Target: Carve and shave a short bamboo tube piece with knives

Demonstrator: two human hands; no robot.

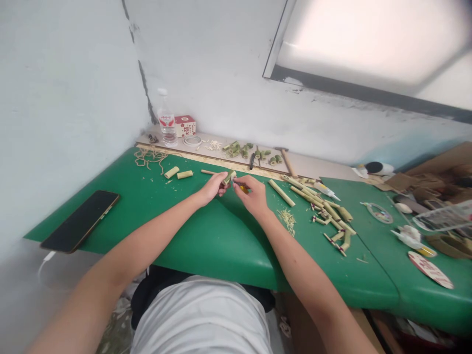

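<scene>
Bamboo piece [229, 177] sits above the green table [206, 236], near its far edge, with the left hand [213, 188] clamped around it and the right hand [252, 194] closed on a yellow-handled tool [243, 187] touching its end. A dark phone [81, 220] lies far left; cut sticks [324, 206] scatter to the right.
</scene>
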